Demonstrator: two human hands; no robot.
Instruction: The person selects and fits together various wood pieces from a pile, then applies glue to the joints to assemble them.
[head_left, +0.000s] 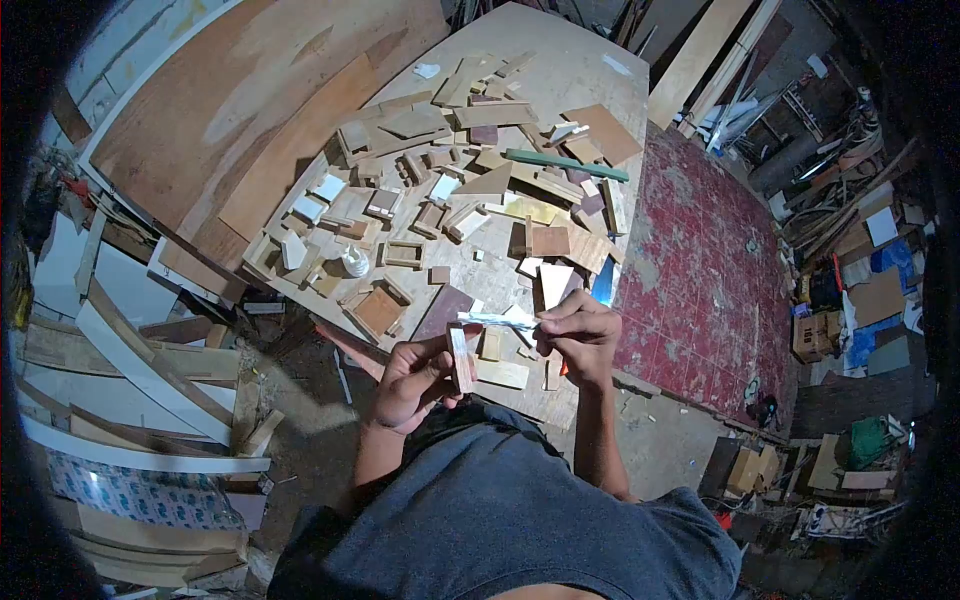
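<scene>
My left hand (408, 384), fingers closed, grips a small wooden block (461, 362) upright at the near edge of the table. My right hand (582, 335) pinches one end of a thin white-and-blue strip (495, 320), whose kind I cannot tell. The strip lies nearly level, its far end right at the top of the block. Beyond my hands, a white wedge-shaped piece (555, 284) and a dark reddish board (443, 312) rest on the table. A white bottle (355, 262) stands farther left among small wooden frames.
Wood offcuts and small box frames cover much of the pale worktable (560, 45). A green strip (566, 164) lies across the pieces at the back right. Large plywood sheets (230, 110) lean at the left. Red worn flooring (700, 280) and scrap piles lie to the right.
</scene>
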